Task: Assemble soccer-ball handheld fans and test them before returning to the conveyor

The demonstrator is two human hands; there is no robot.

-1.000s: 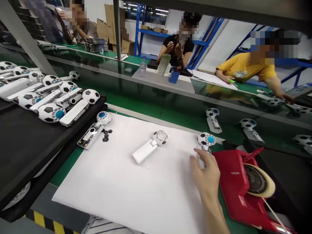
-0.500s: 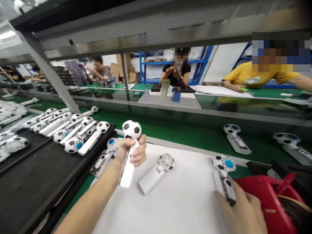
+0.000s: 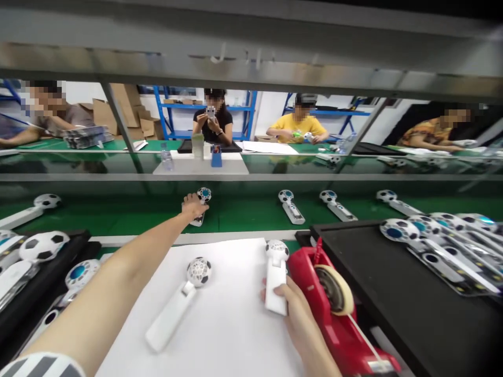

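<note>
My left hand (image 3: 193, 206) reaches far out over the green conveyor belt (image 3: 243, 213) and closes on a football-patterned hand fan (image 3: 201, 203) lying there. My right hand (image 3: 294, 309) grips the white handle of a second hand fan (image 3: 275, 272), held over the white sheet (image 3: 220, 324) near its right edge. A third white fan (image 3: 176, 303) lies loose on the sheet between my arms.
A red tape dispenser (image 3: 334, 314) stands right of the sheet. Black trays of fans sit at the right (image 3: 432, 246) and left (image 3: 35, 251). More fans (image 3: 291, 205) lie along the belt. Several people sit at tables across it.
My left hand has stretched from above the sheet out to the belt with its fan. My right hand now holds a white-handled fan on the sheet. The view has swung right.
</note>
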